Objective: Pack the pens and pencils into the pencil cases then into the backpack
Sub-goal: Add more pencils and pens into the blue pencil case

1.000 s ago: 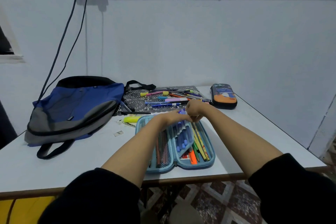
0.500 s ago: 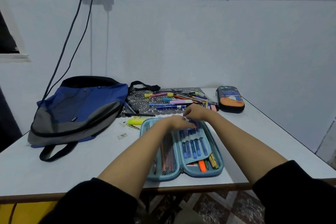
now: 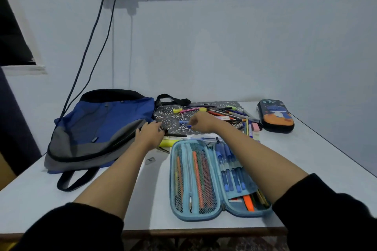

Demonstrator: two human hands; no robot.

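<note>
Right hand now off pencil case, at pen

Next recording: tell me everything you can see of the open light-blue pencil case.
The pencil case is light blue, fabric-looking, unzipped and lying flat open on the white table near its front edge. Its left half has a mesh pocket with orange pencils; its right half, a flap with loops holding blue pens, more beneath. The right forearm crosses above it; contact unclear.

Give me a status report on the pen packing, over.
Right hand pinches blue pen over patterned mat. Left hand at black pen, grip unclear. Light-blue pencil case open, part filled. Nothing in the way.
</note>
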